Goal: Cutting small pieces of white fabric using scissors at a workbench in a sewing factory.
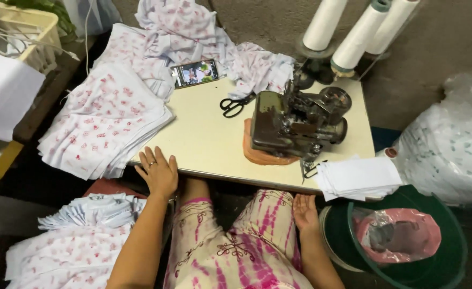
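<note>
My left hand lies flat, palm down, on the front edge of a cream table, fingers spread, next to a stack of white cloth with red print. My right hand rests palm up and empty on my right knee, under the table edge. A dark overlock sewing machine stands on the table to the right of the middle. A small stack of white cut pieces sits at the table's front right corner. Black scissors lie left of the machine.
A phone with a lit screen lies at the table's back. Three white thread cones stand behind the machine. More printed cloth lies at lower left. A green bucket holds a pink bag. A big plastic sack sits right.
</note>
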